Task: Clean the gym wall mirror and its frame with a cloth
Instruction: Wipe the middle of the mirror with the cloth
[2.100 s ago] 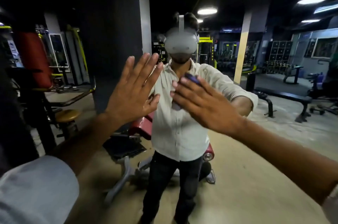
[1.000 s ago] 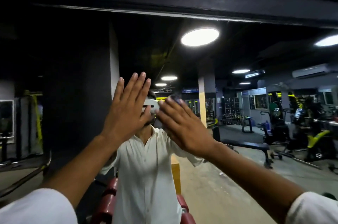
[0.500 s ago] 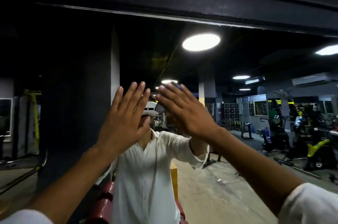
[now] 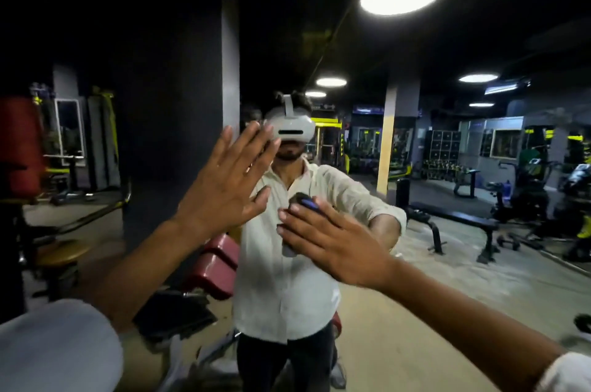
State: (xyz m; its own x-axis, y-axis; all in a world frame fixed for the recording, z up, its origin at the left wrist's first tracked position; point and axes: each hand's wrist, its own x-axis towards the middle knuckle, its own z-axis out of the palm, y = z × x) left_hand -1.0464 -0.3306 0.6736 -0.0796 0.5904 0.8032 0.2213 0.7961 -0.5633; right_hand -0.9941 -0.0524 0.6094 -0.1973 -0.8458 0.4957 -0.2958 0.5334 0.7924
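I have the left hand (image 4: 224,190) flat on the mirror (image 4: 447,295), grip spread, I judge as a brace. The right hand (image 4: 332,241), fingers straight, presses the cloth (image 4: 305,199) against it for wiping. The hand hides most of the cloth, so I cannot tell whether it is folded. The frame is out of view.

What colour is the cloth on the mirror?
Blue, with a greyish part. The cloth peeks out past the right hand in the head view.
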